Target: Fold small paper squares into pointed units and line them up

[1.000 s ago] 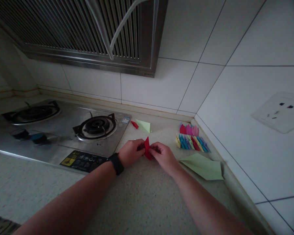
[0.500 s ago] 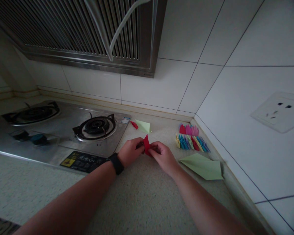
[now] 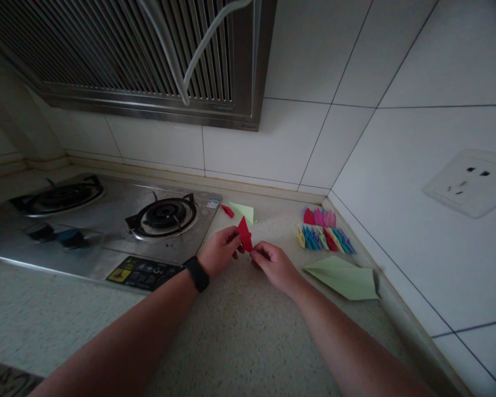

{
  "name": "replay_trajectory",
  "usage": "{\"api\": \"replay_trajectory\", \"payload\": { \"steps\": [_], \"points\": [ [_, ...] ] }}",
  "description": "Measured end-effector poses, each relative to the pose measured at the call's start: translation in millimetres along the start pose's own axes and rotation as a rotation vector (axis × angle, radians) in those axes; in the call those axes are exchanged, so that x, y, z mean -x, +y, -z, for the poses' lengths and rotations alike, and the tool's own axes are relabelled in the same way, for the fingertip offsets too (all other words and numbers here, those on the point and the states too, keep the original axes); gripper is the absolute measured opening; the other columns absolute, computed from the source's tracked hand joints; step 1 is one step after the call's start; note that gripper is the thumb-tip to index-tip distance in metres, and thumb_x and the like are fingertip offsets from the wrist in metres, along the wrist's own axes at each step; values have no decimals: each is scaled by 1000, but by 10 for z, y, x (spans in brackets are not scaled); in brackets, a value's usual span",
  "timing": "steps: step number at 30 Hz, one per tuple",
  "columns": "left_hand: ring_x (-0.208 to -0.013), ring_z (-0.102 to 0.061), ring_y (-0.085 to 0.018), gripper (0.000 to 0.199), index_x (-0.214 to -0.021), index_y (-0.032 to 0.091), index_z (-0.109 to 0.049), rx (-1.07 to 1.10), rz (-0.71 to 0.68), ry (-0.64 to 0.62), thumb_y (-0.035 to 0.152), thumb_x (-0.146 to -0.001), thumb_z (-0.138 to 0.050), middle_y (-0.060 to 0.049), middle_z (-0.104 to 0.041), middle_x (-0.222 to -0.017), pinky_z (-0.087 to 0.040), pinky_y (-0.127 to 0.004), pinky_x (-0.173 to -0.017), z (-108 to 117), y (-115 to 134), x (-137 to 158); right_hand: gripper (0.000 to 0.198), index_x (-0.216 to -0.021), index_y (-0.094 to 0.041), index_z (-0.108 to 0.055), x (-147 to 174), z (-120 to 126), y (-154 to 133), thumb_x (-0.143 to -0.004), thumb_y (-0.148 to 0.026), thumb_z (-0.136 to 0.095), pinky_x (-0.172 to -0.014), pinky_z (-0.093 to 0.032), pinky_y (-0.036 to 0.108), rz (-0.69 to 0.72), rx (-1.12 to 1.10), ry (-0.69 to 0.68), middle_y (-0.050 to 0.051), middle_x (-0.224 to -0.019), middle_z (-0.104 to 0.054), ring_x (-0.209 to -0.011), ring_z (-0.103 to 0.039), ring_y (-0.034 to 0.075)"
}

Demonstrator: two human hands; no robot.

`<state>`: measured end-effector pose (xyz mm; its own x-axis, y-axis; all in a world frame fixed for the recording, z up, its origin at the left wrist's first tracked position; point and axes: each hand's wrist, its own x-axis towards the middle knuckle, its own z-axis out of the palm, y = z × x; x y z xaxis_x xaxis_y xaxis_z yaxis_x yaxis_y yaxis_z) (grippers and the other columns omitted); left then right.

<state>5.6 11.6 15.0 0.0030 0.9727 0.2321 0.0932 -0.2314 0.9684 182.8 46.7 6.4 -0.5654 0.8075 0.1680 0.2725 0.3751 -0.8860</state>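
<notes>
folded paper bits crowd the speckled surface's back right corner, metal stove at left edge, left hand and right hand both pinching pointy red paper

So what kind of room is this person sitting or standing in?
Most likely a kitchen: there is a gas stove set in the speckled counter, with a slatted range hood above it.
</notes>
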Motion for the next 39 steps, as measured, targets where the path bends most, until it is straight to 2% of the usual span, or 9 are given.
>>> {"api": "replay_trajectory", "payload": {
  "steps": [5, 11, 18, 23, 25, 28, 32, 36, 39],
  "points": [
    [-67, -59, -12, 36, -91, 15, -58, 28, 26, 1, 48, -91, -42, -5, -62, -84, -41, -18, -45, 5, 28, 11, 22, -82, -21, -56, -6, -7, 32, -91, -40, -50, -60, -39, 25, -28, -70, 12, -1, -68, -58, -64, -53, 14],
    [-63, -58, -11, 43, -93, 16, -58, 130, 47, 169, 55, -89, -42, -5, -61, -84, -39, -18, -43, 52, 58, -8, 36, -76, -20, -54, 3, 41, 14, -92, -50, -43, -62, -38, 26, -11, -254, -54, 0, -67, -54, -64, -49, 14],
    [-62, -55, -11, 45, -98, 15, -61, 125, 44, 109, 54, -90, -41, -4, -59, -79, -38, -18, -44, 36, 58, 15, 28, -75, -21, -49, 43, 114, -93, -85, -46, -56, -64, -40, 29, -112, -737, -131, 0, -68, -48, -64, -48, 15],
    [-61, -53, -10, 44, -96, 13, -61, 129, 36, 117, 52, -92, -40, -4, -57, -77, -37, -18, -43, 28, 78, 18, 28, -75, -21, -48, 65, 123, -111, -85, -45, -57, -64, -41, 29, -152, -790, -172, 0, -69, -48, -64, -49, 15],
    [-61, -52, -10, 43, -94, 13, -62, 113, 9, 142, 51, -92, -40, -4, -56, -76, -37, -18, -43, 42, 89, 19, 27, -76, -21, -49, 58, 113, -97, -84, -46, -57, -63, -42, 29, -146, -765, -141, 0, -70, -49, -64, -50, 15],
    [-63, -50, -10, 41, -89, 13, -63, 89, -63, 233, 49, -92, -43, -4, -54, -75, -36, -17, -44, 83, 107, 19, 24, -79, -21, -54, 35, 94, -52, -84, -44, -59, -62, -42, 28, -81, -621, -11, 1, -74, -56, -65, -52, 15],
    [-64, -49, -10, 37, -91, 14, -62, 114, -89, 335, 48, -91, -46, -4, -54, -79, -36, -17, -44, 138, 105, -8, 22, -83, -21, -63, 25, 88, 1, -87, -41, -56, -58, -41, 26, 39, -183, 123, 3, -77, -64, -63, -53, 14],
    [-62, -48, -9, 34, -98, 16, -60, 102, -60, 333, 48, -88, -51, -2, -54, -78, -35, -15, -41, 140, 67, -43, 17, -86, -21, -69, 45, 106, 17, -87, -34, -58, -58, -40, 25, 158, 204, 225, 2, -74, -66, -59, -53, 13],
    [-63, -50, -10, 34, -103, 18, -60, 80, -78, 311, 48, -88, -52, -2, -55, -79, -36, -15, -41, 125, 49, -42, 14, -87, -22, -71, 50, 126, 29, -86, -29, -60, -62, -42, 25, 210, 365, 252, 1, -79, -69, -62, -57, 13]
  ]
}}
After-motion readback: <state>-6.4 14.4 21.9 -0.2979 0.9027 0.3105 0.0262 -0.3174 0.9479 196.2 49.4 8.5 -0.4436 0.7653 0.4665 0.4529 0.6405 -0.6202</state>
